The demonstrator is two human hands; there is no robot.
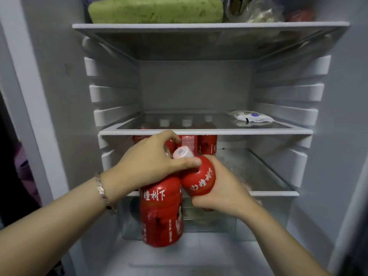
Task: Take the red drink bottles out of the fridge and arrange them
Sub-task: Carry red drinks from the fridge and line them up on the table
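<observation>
In front of the open fridge, my left hand (151, 158) grips the neck of a red drink bottle (161, 212) that hangs upright below it. My right hand (221, 190) holds a second red bottle (199, 178) from underneath, tilted toward me, its white cap (182, 153) against my left thumb. The two bottles touch. Several more red bottles with white caps (208, 144) stand at the back left of the lower shelf (258, 170), partly hidden by the shelf above and by my left hand.
The middle glass shelf (205, 131) carries a white packet (252, 116) at its back right. The top shelf (209, 25) holds a green block (155, 9) and plastic bags (253, 10). A drawer sits under the lower shelf. Fridge walls close in left and right.
</observation>
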